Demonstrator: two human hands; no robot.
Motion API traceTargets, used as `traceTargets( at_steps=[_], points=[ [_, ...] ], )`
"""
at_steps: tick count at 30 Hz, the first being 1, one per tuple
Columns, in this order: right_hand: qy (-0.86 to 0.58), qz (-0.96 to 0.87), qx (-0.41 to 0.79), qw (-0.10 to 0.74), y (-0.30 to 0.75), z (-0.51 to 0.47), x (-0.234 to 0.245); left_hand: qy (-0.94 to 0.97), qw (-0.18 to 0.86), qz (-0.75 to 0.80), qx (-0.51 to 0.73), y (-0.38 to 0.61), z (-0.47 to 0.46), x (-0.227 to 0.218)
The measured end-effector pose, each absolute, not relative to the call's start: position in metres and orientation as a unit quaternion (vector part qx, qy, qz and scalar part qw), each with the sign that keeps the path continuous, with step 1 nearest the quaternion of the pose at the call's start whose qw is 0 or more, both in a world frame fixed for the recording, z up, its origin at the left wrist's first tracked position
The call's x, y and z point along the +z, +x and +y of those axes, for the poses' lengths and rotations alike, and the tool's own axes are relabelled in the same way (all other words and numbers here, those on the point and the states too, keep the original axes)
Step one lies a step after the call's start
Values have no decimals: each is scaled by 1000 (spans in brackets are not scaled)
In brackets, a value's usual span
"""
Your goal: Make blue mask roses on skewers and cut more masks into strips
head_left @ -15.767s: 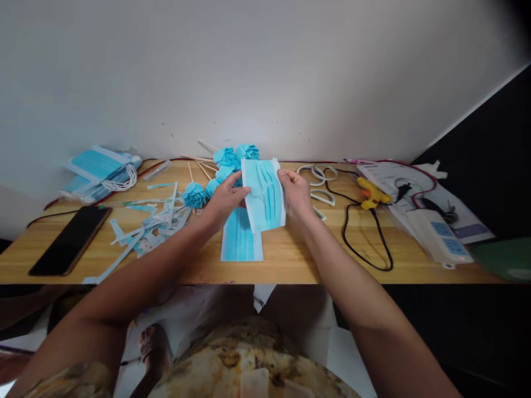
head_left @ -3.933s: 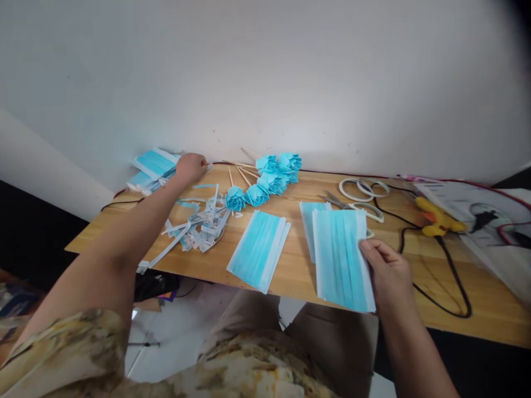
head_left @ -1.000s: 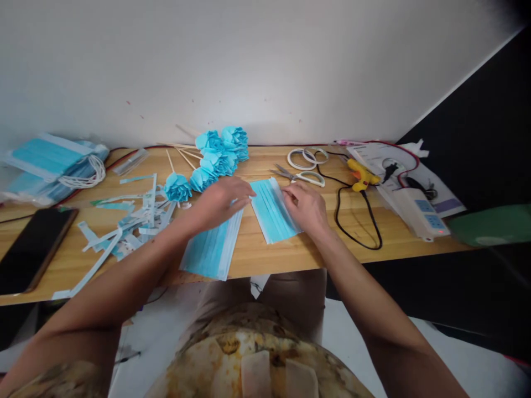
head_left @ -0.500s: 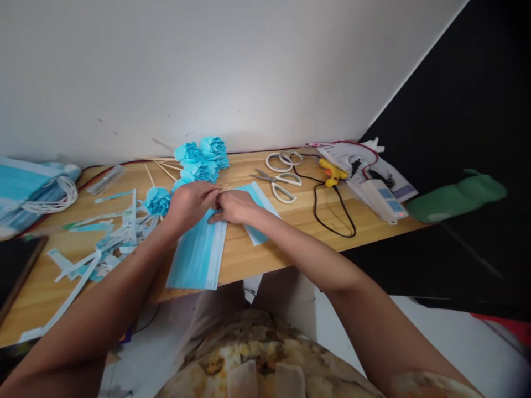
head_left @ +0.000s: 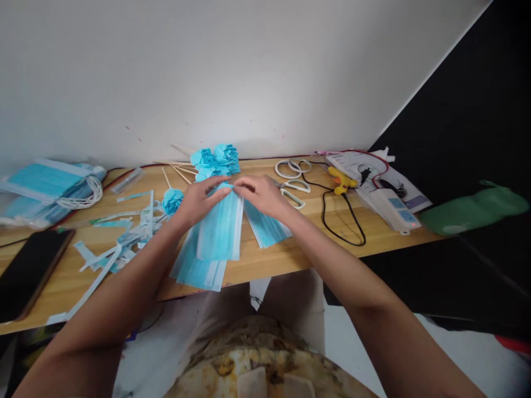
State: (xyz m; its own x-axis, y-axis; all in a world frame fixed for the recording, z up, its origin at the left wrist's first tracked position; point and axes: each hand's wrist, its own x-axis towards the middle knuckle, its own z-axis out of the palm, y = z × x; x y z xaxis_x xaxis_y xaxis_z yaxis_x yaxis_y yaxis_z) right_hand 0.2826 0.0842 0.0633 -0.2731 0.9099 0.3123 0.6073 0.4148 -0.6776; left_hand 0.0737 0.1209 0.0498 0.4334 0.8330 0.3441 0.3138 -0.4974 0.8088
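Observation:
A blue face mask (head_left: 220, 229) with white edges hangs between my hands, its far edge pinched by both. My left hand (head_left: 203, 199) grips it at the far left, thumb against fingers. At the far right corner, my right hand (head_left: 261, 194) has its fingertips closed on the edge. Below it on the table lies another blue mask (head_left: 197, 271), partly covered. A further blue mask piece (head_left: 265, 226) lies under my right wrist. Blue paper-like flowers (head_left: 215, 161) on sticks sit just beyond my hands, and a single blue flower (head_left: 172, 201) is left of my left hand.
Scissors (head_left: 296, 188), white rings (head_left: 290, 168), a yellow glue gun (head_left: 341, 179) with black cord, and a power strip (head_left: 396, 210) lie to the right. On the left are cut strips (head_left: 145, 221), a phone (head_left: 35, 271) and a mask pile (head_left: 50, 185). A green bottle-like object (head_left: 473, 213) is far right.
The mask in my hands now shows spread over the one on the table, and my hands are slightly farther apart. The whole view has shifted, so the table appears moved right.

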Motion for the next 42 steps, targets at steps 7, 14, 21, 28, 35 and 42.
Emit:
traceTargets(
  at_steps=[7, 14, 21, 28, 35, 42],
  points=[
    [-453, -636, 371, 503, 297, 96, 73, 615, 600, 320, 399, 78, 114, 54],
    [-457, -610, 376, 528, 293, 101, 67, 556, 634, 431, 321, 87, 101, 46],
    [-598, -678, 140, 404, 359, 100, 71, 516, 597, 472, 392, 85, 108, 47],
    [-715, -699, -27, 2, 393, 80, 61, 478, 574, 474, 467, 90, 107, 53],
    [-669, -744, 3, -6, 395, 81, 48, 444, 622, 455, 456, 90, 106, 56],
    [-649, -723, 164, 172, 426, 83, 47, 433, 631, 456, 454, 90, 106, 54]
  ],
)
